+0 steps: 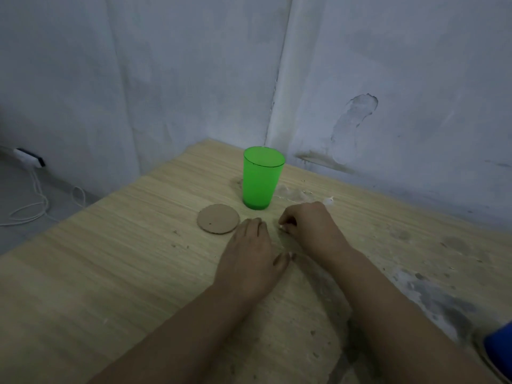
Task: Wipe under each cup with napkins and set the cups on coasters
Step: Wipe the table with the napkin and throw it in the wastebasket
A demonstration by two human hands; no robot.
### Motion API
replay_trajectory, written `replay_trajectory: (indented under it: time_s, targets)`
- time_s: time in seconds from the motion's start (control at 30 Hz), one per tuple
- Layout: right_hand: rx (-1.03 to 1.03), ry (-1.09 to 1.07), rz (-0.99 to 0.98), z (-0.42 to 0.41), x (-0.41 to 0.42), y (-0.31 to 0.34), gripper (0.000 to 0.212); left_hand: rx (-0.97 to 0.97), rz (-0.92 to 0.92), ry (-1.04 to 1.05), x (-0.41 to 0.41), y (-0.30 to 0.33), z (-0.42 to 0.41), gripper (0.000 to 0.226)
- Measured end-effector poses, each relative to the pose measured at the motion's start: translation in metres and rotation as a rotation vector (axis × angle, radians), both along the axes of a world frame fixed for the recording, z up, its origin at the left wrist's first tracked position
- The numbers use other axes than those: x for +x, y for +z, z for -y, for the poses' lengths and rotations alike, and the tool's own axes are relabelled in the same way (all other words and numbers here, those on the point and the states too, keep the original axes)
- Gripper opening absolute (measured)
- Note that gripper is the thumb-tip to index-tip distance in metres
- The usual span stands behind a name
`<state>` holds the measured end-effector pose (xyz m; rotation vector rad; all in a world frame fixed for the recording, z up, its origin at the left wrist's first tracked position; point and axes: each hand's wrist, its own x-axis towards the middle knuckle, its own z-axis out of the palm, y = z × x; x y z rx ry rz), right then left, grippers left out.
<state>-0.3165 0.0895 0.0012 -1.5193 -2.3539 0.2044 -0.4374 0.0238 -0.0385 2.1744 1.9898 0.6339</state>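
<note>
Cable (33, 209) trails off the left edge, its end unseen. One coaster (218, 219) lies on the table (110, 259), one green cup (262, 177) upright just behind it. Left hand (249, 259) rests flat, fingers straight. Right hand (310, 228) curls round a white scrap, too small to identify. Something blue (498, 347) is cut off lower right.

Light wood-grain bench (110, 273), soiled at right. Upright green cup (261, 178) near far corner; round cardboard coaster (218, 218) just beside it, apart. Both hands rest on the surface.
</note>
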Motion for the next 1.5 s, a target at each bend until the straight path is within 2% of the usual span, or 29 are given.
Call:
replay_trajectory:
  time_s: [0.1, 0.33, 0.47, 0.57, 0.63, 0.8, 1.0, 1.23, 1.43, 1.5]
  targets:
    - [-0.091, 0.063, -0.009, 0.007, 0.011, 0.010, 0.012, -0.032, -0.028, 0.001, 0.001, 0.000, 0.001, 0.079]
    - [0.031, -0.097, -0.063, -0.019, 0.002, 0.002, 0.017, -0.070, -0.051, -0.024, 0.000, -0.002, 0.001, 0.081]
    - [-0.045, 0.005, -0.040, -0.006, -0.003, 0.009, 0.016, -0.068, -0.043, -0.022, 0.000, -0.002, 0.001, 0.081]
    - [-0.131, 0.067, 0.049, 0.001, 0.009, 0.019, 0.015, -0.073, -0.050, -0.018, 0.001, -0.003, 0.000, 0.082]
    - [-0.089, 0.032, 0.094, -0.006, 0.011, 0.018, 0.019, -0.077, -0.059, -0.017, 0.001, -0.003, 0.000, 0.082]
    - [0.028, -0.021, 0.046, -0.023, -0.011, 0.007, 0.021, -0.096, -0.100, -0.030, 0.001, -0.003, 0.002, 0.083]
    - [-0.073, 0.140, 0.134, -0.006, -0.006, 0.014, 0.022, -0.092, -0.117, -0.032, 0.001, -0.005, 0.002, 0.083]
    - [0.031, 0.027, 0.086, -0.025, -0.019, 0.002, 0.022, -0.084, -0.115, -0.028, 0.001, -0.006, 0.000, 0.083]
    - [0.012, 0.142, 0.134, -0.014, -0.016, 0.002, 0.023, -0.086, -0.078, -0.037, 0.001, -0.007, 0.000, 0.084]
    - [0.044, 0.105, 0.151, -0.019, -0.009, -0.001, 0.020, -0.092, -0.085, -0.045, 0.001, -0.006, 0.000, 0.084]
